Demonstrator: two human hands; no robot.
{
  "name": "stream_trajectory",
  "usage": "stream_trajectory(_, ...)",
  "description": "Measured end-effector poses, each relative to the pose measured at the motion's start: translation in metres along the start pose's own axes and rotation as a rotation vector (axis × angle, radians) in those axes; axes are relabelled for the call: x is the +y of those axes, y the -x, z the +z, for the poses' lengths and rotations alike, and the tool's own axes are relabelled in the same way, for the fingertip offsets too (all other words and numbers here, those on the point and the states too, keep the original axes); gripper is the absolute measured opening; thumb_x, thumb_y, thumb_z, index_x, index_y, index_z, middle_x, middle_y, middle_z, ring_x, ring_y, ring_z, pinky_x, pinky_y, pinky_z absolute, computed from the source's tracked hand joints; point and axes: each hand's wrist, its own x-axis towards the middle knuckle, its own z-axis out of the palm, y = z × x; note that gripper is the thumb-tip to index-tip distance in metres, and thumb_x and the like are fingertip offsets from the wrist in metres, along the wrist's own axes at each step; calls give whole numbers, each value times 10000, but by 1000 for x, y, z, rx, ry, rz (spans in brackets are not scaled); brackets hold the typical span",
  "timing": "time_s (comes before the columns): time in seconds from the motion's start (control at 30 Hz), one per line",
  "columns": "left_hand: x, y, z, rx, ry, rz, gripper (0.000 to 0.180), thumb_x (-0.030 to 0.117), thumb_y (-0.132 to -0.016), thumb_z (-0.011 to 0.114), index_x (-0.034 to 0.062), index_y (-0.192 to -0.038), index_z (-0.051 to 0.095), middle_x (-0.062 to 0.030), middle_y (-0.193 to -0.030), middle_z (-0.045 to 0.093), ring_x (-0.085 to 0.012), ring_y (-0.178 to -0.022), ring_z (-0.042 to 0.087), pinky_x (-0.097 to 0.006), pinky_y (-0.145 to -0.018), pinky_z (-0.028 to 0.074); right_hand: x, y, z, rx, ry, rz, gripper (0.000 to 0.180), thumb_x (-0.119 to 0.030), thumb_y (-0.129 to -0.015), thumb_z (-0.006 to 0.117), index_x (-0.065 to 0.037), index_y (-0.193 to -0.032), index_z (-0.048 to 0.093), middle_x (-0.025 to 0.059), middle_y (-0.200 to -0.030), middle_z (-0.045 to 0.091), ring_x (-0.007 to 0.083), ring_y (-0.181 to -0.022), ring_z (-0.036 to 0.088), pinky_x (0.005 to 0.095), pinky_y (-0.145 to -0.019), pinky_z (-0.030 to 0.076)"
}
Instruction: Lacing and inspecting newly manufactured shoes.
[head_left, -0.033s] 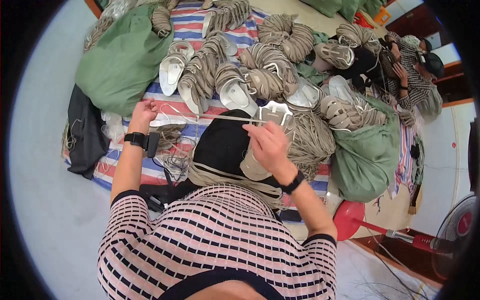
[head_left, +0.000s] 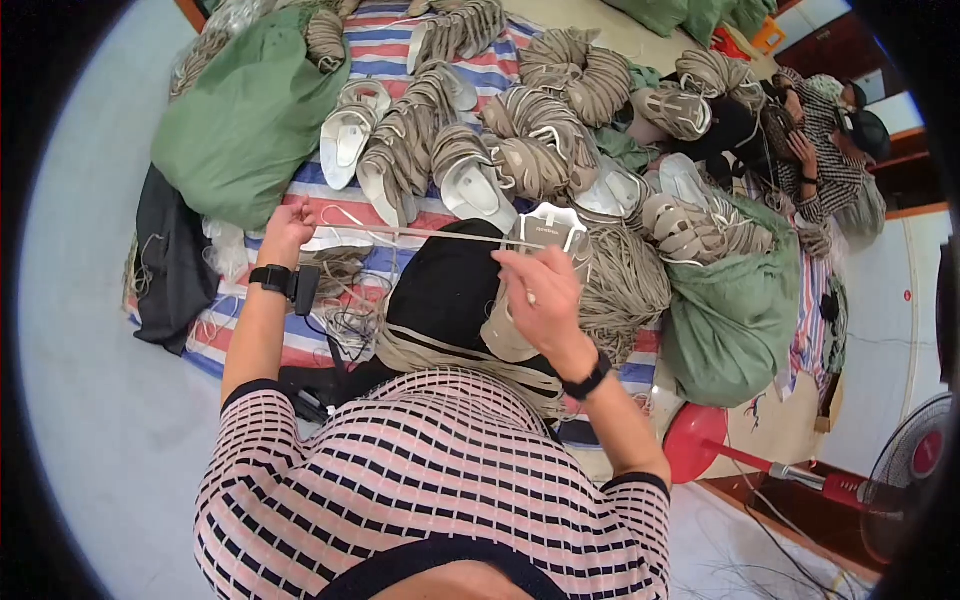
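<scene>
A beige shoelace (head_left: 415,232) is stretched nearly straight between my two hands. My left hand (head_left: 290,222), out to the left above the striped sheet, pinches one part of it with closed fingers. Near my black-clothed knee (head_left: 448,275), my right hand (head_left: 545,300) is closed on the lace's other part. Just beyond and under that hand lies a beige shoe upper (head_left: 540,228) with white edging, partly hidden by the fingers. A thick bundle of beige laces (head_left: 625,290) lies to its right, and more laces (head_left: 460,355) cross my lap.
Rows of nested shoe uppers (head_left: 400,150) cover the striped sheet (head_left: 375,45) ahead. Green sacks (head_left: 240,130) stand left and right. A red-based fan (head_left: 695,440) lies at lower right. Another person (head_left: 825,150) sits at far right, hands near dark material.
My right hand has turned slightly and shifted a little to the right. The lace remains stretched, and my left hand is almost where it was.
</scene>
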Motion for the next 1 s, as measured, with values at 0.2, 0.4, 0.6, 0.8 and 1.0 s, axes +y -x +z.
stream_trajectory(0.2,-25,-5,-26,42,-40,74,194,17,-879,443,27,-1041,549,-51,-865,633,-81,-579,517,-220,-399,257,-3,23,-81,690,-1005,814,316,-2,-818,542,-87,-1122,559,25,-803,602,134,-767,523,278,-762,408)
stream_trajectory(0.4,-114,67,74,-413,-763,681,154,162,-883,527,46,-931,616,-17,-771,599,-55,-608,507,-190,-469,375,82,142,-143,1145,-1569,939,290,-31,-839,546,-100,-1120,554,29,-833,586,184,-777,506,384,-779,389)
stream_trajectory(0.6,-194,107,145,-1021,-1204,1341,141,137,-862,511,12,-918,545,-159,-805,577,-339,-751,575,-392,-684,461,143,221,-166,1647,-1429,1177,259,-26,-859,514,-55,-1116,539,24,-813,548,170,-745,478,306,-692,381)
stream_trajectory(0.8,-200,132,151,-1034,-1692,1032,140,167,-849,491,38,-873,539,-196,-727,592,-391,-724,580,-469,-640,440,121,89,-107,762,-820,1099,271,-62,-860,557,-29,-1129,557,-10,-841,556,93,-699,477,205,-611,377)
stream_trajectory(1.0,-210,146,161,-995,-1747,1097,151,144,-818,489,51,-911,564,-204,-704,603,-399,-705,589,-488,-626,444,111,9,-23,-99,-15,236,114,-38,-732,633,-73,-833,672,77,-771,594,237,-727,547,323,-667,426)
